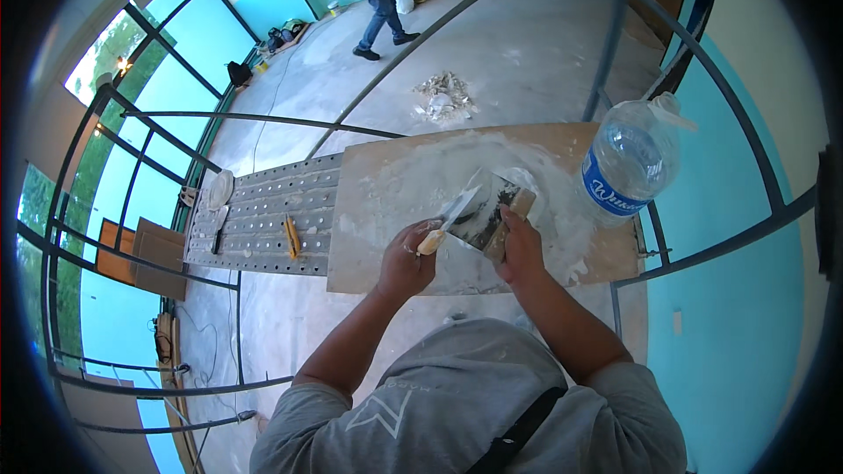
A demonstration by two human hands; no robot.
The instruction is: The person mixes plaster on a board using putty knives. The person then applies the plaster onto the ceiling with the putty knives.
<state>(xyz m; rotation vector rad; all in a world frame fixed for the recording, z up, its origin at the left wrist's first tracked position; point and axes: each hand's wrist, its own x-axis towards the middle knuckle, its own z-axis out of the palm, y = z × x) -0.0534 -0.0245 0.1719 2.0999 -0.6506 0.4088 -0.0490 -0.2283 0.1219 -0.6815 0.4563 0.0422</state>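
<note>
A: What do we hold in the middle of the frame?

B: Our left hand (407,262) is closed around a thin metal scraper with a pale handle (461,204). Our right hand (523,248) grips a wide, flat metal blade with a tan handle (479,221).

A: Do the two blades touch?

B: We can't tell. They're very close, above a brown flat board (358,254) smeared with white paste (553,177).

A: And around us?

B: A big clear plastic bottle with a blue label (637,154) stands at the right.

Trowel (480,221): mottled in grey and black
Scraper (431,242): handled in cream
Board (386,180): tan, smeared with white
Plank (262,202): grey, dotted with holes
Bottle (634,154): clear, banded in blue
Wall (738,298): painted turquoise and cream
</note>
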